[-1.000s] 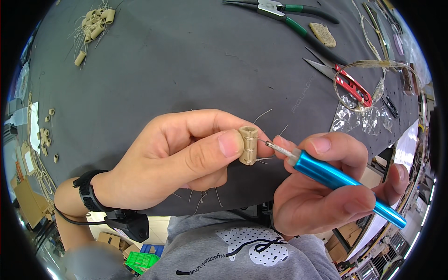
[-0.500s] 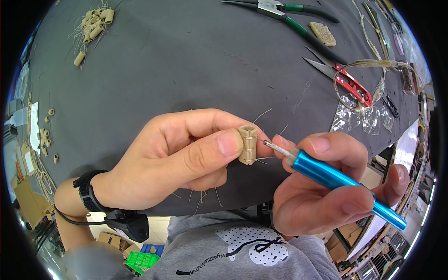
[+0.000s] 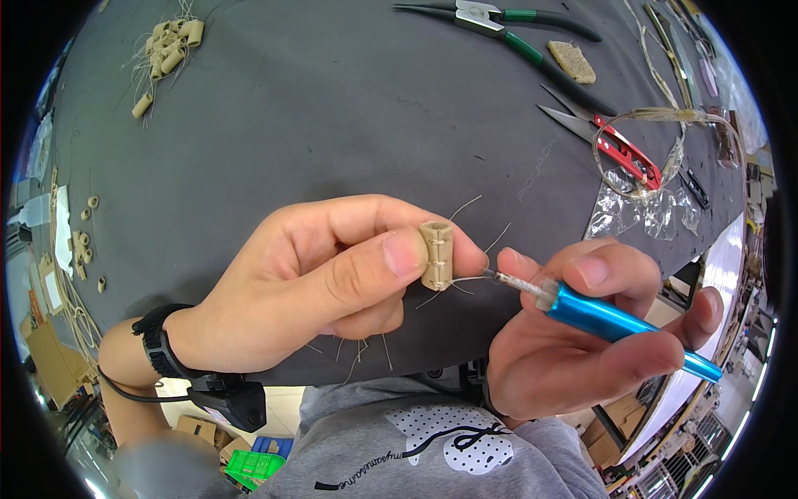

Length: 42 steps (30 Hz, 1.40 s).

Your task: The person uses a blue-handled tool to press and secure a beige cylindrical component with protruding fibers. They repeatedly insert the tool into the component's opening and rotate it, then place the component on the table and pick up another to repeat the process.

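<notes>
The right hand (image 3: 565, 366) has moved to the right with the blue tool (image 3: 603, 318). Its tip, beside the tube's (image 3: 438, 256) upper part in the 2 earlier pictures, now sits farther off, level with the lower part, near a thread (image 3: 470, 279). Another thread end (image 3: 426, 301) now pokes out below left.

Bright, diffuse indoor light; your tabletop (image 3: 332, 125) reads fairly evenly grey, shadows soft and faint. Highlights streak your blue tool (image 3: 594, 316); the clear plastic film (image 3: 617, 218) glares. White light strips (image 3: 736, 432) burn at the lower right rim. Centre mostly sharp; a patch at lower left smeared. Fisheye bends the edges; corners black.
</notes>
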Motion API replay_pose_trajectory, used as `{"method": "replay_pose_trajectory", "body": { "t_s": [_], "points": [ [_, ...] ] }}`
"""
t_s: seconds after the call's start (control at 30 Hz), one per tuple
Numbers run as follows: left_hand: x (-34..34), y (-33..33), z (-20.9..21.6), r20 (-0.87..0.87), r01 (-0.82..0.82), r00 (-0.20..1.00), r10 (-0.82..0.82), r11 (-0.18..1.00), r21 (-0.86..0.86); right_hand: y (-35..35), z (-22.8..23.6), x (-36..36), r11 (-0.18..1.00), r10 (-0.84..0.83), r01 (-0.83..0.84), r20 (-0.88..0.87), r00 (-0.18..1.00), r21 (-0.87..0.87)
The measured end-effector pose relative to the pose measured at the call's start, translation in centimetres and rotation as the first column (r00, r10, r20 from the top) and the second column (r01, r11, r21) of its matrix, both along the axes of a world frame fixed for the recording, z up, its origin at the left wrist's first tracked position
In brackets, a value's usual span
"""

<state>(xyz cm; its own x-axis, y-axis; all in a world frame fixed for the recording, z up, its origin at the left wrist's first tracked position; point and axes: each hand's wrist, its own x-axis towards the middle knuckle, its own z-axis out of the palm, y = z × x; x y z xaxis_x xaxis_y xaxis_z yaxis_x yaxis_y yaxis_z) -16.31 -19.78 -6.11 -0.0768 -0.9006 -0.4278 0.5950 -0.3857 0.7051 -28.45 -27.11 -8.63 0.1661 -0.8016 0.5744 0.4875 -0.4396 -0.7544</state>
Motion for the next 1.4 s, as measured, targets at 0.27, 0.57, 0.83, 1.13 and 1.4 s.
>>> {"method": "replay_pose_trajectory", "body": {
  "t_s": [0.27, 0.57, 0.83, 1.13, 1.4],
  "points": [
    [0.12, 0.04, 0.08, -0.008, 0.008, 1.000, -0.008, 1.000, 0.025, -0.28, -0.38, -0.24, 0.994, 0.059, -0.063, -0.046, 0.997, -0.086],
    [0.14, 0.10, 0.16, -0.017, 0.004, 1.000, -0.003, 0.999, 0.042, -0.21, -0.31, -0.55, 0.993, 0.068, -0.077, -0.102, 0.992, -0.086],
    [0.04, 0.10, 0.00, -0.019, -0.002, 1.000, 0.002, 1.000, 0.013, -0.60, -0.39, -0.80, 0.984, 0.082, -0.101, -0.130, 0.988, -0.147],
    [0.03, 0.09, -0.10, -0.022, -0.003, 1.000, 0.003, 1.000, 0.011, -0.24, -0.23, -0.29, 0.993, 0.023, -0.035, -0.105, 0.994, -0.116],
    [-0.04, 0.03, 0.01, -0.013, -0.009, 1.000, 0.009, 1.000, 0.014, -0.45, -0.28, -0.43, 0.990, 0.037, -0.051, -0.108, 0.993, -0.131]
  ]
}}
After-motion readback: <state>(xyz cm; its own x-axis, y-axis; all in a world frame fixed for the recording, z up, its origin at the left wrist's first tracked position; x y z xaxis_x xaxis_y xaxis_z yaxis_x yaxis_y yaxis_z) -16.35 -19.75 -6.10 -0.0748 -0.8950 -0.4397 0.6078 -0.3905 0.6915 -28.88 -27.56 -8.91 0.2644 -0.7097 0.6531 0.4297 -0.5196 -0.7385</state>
